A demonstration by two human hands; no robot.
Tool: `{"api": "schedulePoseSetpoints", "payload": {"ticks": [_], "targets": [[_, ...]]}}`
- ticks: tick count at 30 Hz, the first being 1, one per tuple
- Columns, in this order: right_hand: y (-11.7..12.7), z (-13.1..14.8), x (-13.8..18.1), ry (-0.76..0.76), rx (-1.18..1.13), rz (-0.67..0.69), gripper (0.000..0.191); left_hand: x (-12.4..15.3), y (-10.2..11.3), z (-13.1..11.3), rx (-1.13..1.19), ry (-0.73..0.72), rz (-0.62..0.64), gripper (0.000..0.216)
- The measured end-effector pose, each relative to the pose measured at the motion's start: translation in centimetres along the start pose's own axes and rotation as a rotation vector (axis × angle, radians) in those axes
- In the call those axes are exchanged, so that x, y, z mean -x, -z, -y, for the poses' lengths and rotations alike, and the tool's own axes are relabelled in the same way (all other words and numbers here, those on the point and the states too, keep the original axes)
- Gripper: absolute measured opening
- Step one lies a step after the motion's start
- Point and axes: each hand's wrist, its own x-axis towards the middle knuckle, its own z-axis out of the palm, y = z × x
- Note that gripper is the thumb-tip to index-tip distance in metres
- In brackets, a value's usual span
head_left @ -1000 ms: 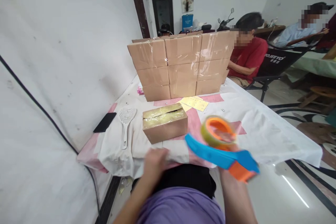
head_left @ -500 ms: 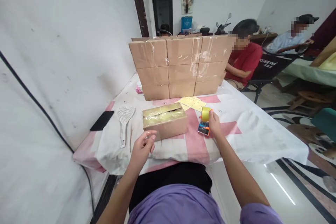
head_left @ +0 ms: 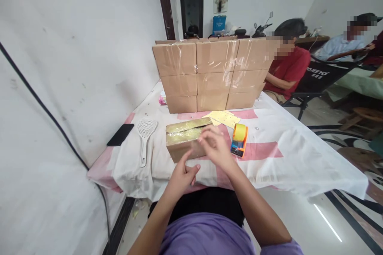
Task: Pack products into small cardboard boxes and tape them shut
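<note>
A small cardboard box, its top covered with shiny yellowish tape, lies on the table in front of me. At its near side is my left hand, index finger stretched out and thumb apart, with nothing held. My right hand hovers at the box's near right corner, fingers loosely bent and apart; whether they touch the cardboard I cannot tell. Right of the box, a tape dispenser with an orange frame and a yellow roll rests on the cloth, free of both hands.
Stacked, taped cardboard boxes stand like a wall across the back. A white slotted ladle and a black phone lie left, yellow sheets behind the small box. A person in a red top sits beyond, another farther right.
My right hand has let go of the tape dispenser and moved left to the box. The left hand has shifted slightly right and down. The view has turned a little left.
</note>
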Motion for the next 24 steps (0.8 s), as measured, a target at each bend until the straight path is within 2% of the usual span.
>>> {"api": "schedulePoseSetpoints", "payload": {"ticks": [2,3,5,7,8,10,12,14,15,17,19,20,22,24], "targets": [[1.3,0.1,-1.6,-0.015,-0.068,-0.087,0.019,0.6,0.5,0.7,-0.058,0.017,-0.079,0.078],[2.0,-0.1,-2.5,-0.034,-0.096,-0.080,0.020,0.9,0.9,0.7,-0.111,-0.035,-0.179,0.069],[2.6,-0.7,-4.4,-0.084,-0.130,0.013,0.023,1.1,1.7,-0.1,-0.274,-0.285,-0.424,0.046],[2.1,-1.7,-6.1,-0.133,-0.113,0.117,0.023,0.6,2.4,-1.6,-0.511,-0.625,-0.597,0.032],[1.4,-2.2,-6.9,-0.158,-0.072,0.159,0.022,0.0,2.7,-2.3,-0.646,-0.766,-0.614,0.031],[-0.5,-3.3,-7.9,-0.223,0.075,0.244,0.018,-1.6,3.0,-3.4,-0.908,-0.908,-0.522,0.037],[-2.5,-4.1,-8.5,-0.292,0.292,0.304,0.016,-3.4,3.0,-3.6,-1.073,-0.896,-0.401,0.042],[-4.0,-4.6,-8.9,-0.298,0.507,0.308,0.010,-4.7,2.8,-3.0,-1.114,-0.847,-0.340,0.042],[-4.3,-4.8,-9.2,-0.277,0.599,0.261,0.012,-5.0,2.6,-2.6,-1.108,-0.827,-0.332,0.041],[-3.9,-5.3,-10.1,-0.252,0.694,0.091,0.027,-4.8,2.3,-1.9,-1.086,-0.797,-0.340,0.038],[-2.2,-6.3,-10.9,-0.321,0.596,-0.002,0.034,-4.2,2.2,-1.6,-1.066,-0.794,-0.352,0.036],[-1.1,-7.0,-11.0,-0.376,0.502,0.021,0.030,-3.8,2.3,-1.5,-1.059,-0.800,-0.354,0.035],[1.4,-8.6,-10.0,-0.424,0.244,0.192,0.026,-3.2,2.7,-1.3,-1.046,-0.810,-0.359,0.033],[3.1,-9.8,-6.8,-0.355,-0.029,0.363,0.040,-3.1,3.5,-0.6,-1.042,-0.817,-0.414,0.030]]}}
